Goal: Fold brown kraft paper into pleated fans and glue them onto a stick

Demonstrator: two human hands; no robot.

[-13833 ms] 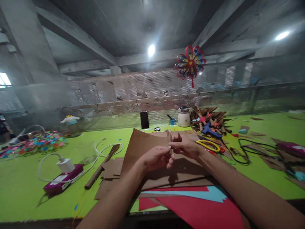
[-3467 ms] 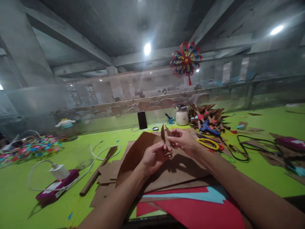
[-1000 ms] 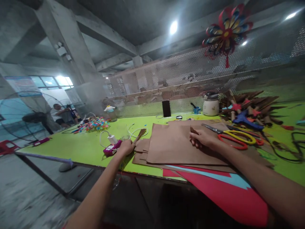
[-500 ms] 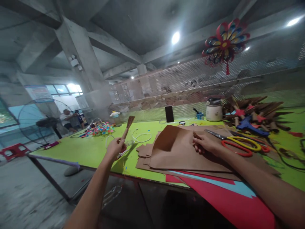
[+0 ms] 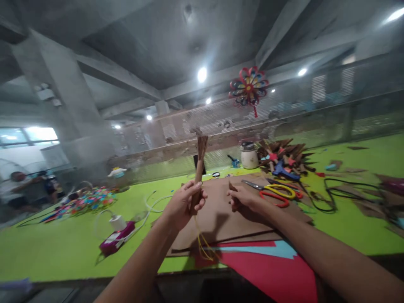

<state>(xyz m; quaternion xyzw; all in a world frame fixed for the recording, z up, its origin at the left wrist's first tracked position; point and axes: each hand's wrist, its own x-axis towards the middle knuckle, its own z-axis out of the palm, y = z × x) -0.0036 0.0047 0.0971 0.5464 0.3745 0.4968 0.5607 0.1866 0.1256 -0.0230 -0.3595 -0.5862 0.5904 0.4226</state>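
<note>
My left hand (image 5: 189,202) is closed around a rolled brown paper stick (image 5: 199,168), held upright, its top end cut into a fine fringe. A thin yellow string (image 5: 202,242) hangs below that hand. My right hand (image 5: 241,200) pinches a small pointed piece of brown paper (image 5: 232,186); its other fingers are curled in. Both hands are above a stack of brown paper sheets (image 5: 186,235). Right beside my right forearm lie scissors with red handles (image 5: 274,198) and a pair with yellow handles (image 5: 285,191). Red paper (image 5: 271,273) and light blue paper (image 5: 261,250) stick out under the stack.
On the green table (image 5: 47,252) are a purple power strip (image 5: 116,239) with a white plug, a heap of colourful pieces (image 5: 88,202), a white jar (image 5: 249,158), a blue glue gun (image 5: 284,170) and brown paper cones (image 5: 284,151). A black cable (image 5: 328,198) curls on the right.
My view has turned left and shifted. My left hand has brought the fringed paper roll in over the brown sheets, nearer my right hand. The yellow string now shows beneath it.
</note>
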